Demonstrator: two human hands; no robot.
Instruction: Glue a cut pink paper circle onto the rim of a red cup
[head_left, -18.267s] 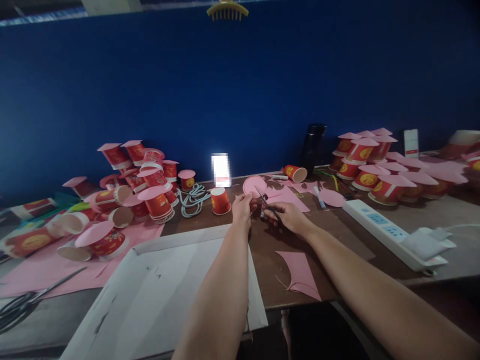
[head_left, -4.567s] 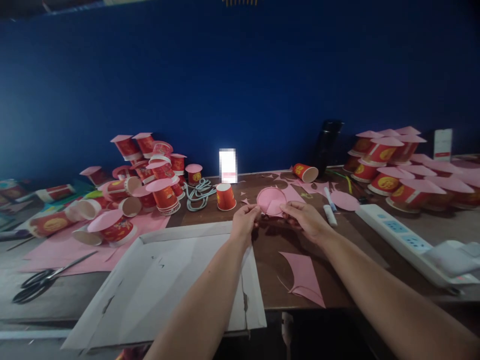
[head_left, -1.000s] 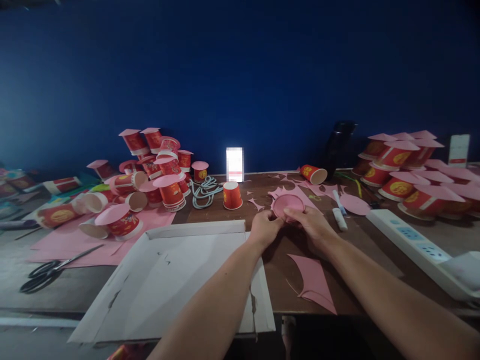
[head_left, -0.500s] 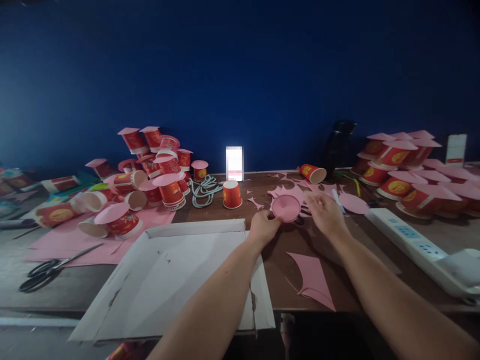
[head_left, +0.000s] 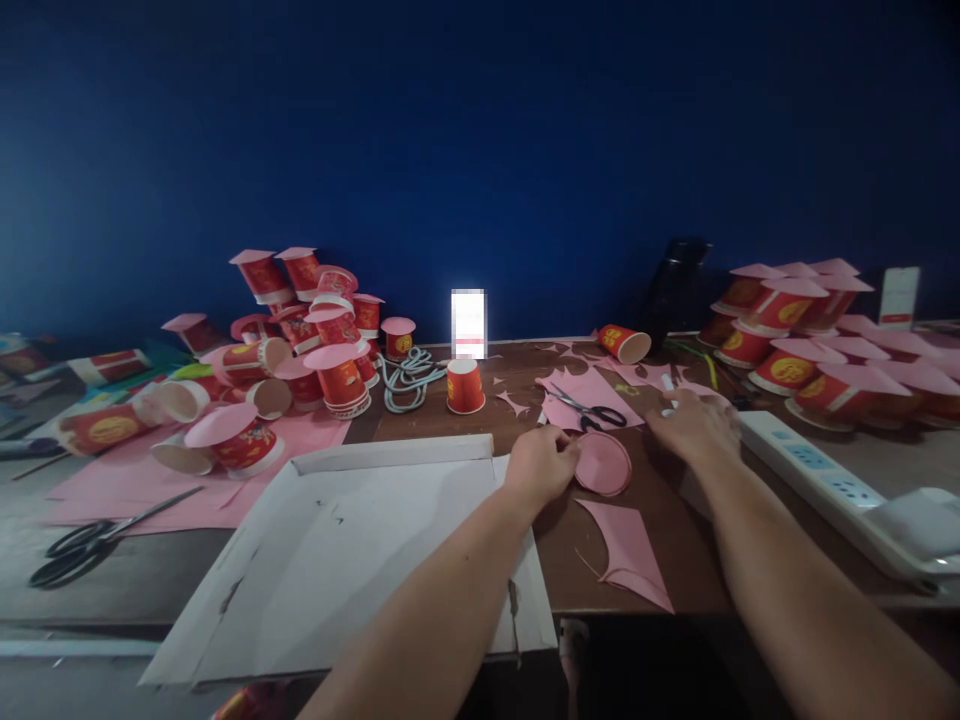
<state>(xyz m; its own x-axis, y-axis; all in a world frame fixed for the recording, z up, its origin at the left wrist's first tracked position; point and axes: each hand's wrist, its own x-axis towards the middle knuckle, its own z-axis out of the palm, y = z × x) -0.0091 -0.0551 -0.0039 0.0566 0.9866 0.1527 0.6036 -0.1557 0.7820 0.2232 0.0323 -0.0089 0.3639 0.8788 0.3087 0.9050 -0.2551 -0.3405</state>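
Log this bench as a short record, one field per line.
Left hand: fingers at the edge of a pink disc; grip unclear
Right hand: at a white stick; grip unclear
Black-handled scissors: lying on pink paper beyond the disc
Red cup: upside down, beyond the left hand
White cardboard: under the left forearm
Power strip: right of the right hand

A deep blue wall (head_left: 480, 150), smooth and matte, fills the upper half of the view. Soft light pales its left side; the tone darkens toward the upper right corner. A thin pale edge (head_left: 577, 340) marks part of its foot. Below extends the bench (head_left: 686, 550), brown at centre, with a grey surface (head_left: 150, 580) at left; deep shadow lies beneath.
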